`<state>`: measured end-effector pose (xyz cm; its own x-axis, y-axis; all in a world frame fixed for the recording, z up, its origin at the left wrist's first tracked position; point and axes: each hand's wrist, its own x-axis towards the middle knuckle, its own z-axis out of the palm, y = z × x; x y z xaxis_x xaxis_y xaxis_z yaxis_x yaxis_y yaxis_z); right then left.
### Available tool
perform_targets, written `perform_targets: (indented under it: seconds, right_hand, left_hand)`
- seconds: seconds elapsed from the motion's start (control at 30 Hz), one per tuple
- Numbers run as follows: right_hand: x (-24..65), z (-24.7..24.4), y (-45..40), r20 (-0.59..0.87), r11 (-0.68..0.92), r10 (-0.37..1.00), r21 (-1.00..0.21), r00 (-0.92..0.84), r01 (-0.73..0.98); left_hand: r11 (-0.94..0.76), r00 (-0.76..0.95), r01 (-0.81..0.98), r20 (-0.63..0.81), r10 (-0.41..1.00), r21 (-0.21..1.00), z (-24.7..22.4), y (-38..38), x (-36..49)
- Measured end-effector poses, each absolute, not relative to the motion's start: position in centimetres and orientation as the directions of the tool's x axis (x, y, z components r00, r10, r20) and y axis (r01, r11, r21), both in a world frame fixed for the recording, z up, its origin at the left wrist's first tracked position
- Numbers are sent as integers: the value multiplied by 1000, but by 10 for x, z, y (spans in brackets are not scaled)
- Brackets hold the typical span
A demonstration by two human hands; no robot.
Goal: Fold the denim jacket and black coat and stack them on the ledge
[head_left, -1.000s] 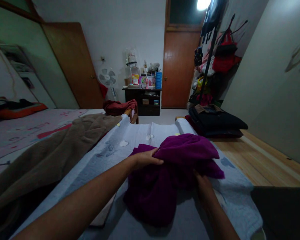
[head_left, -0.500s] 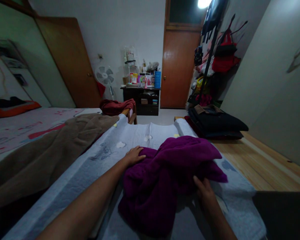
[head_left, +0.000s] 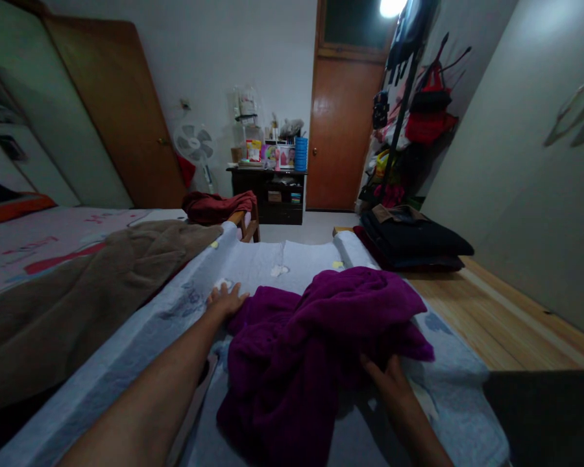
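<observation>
A rumpled purple garment or blanket of soft, plush cloth (head_left: 292,350) lies in a heap on the pale blue patterned sheet (head_left: 267,256). Its exact kind cannot be made out from the folds. At the heap's left edge is my left hand (head_left: 227,301), palm down with fingers spread, its thumb side touching the cloth. My right hand (head_left: 389,383) is low on the right of the heap. Its thumb and finger are apart against the underside of the cloth, and some fingertips are hidden by the fabric and shadow.
A brown blanket (head_left: 107,292) lies along the left side. Folded dark clothes (head_left: 413,237) are stacked on the wooden boards (head_left: 462,311) at right. Reddish cloth (head_left: 219,207) drapes over the bed corner. Beyond stand a fan (head_left: 194,143) and a dark cabinet (head_left: 267,198).
My left hand has slid left and its fingers have spread. The cloth's upper left part now reaches further left. My right hand stays by the lower right of the heap. The view has shifted slightly.
</observation>
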<state>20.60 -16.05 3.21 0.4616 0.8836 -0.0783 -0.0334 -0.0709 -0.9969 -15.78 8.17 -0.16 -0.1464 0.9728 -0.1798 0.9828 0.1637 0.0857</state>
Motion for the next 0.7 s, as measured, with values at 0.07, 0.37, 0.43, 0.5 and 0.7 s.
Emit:
perform_targets:
  seconds: [0.07, 0.37, 0.43, 0.5, 0.7]
  right_hand:
    - [205, 33, -161, -69, -50, 894, -997, 443, -54]
    - [200, 57, -152, -65, -20, 888, -994, 456, -103]
    - [202, 63, -149, -66, -10, 897, -992, 437, -129]
    - [202, 69, -146, -65, 14, 908, -983, 414, -184]
    - [194, 65, -147, 1, 172, 924, -895, 383, -412]
  left_hand:
    - [202, -189, 977, -172, 967, 64, -3, 80, -156]
    - [-108, 89, 903, 66, 994, 417, 60, 50, -122]
    - [-331, 334, 702, 119, 935, 630, 90, 20, -103]
    - [-386, 637, 442, 20, 770, 809, 114, -15, -84]
    - [-337, 586, 335, 86, 805, 880, 115, -68, -39]
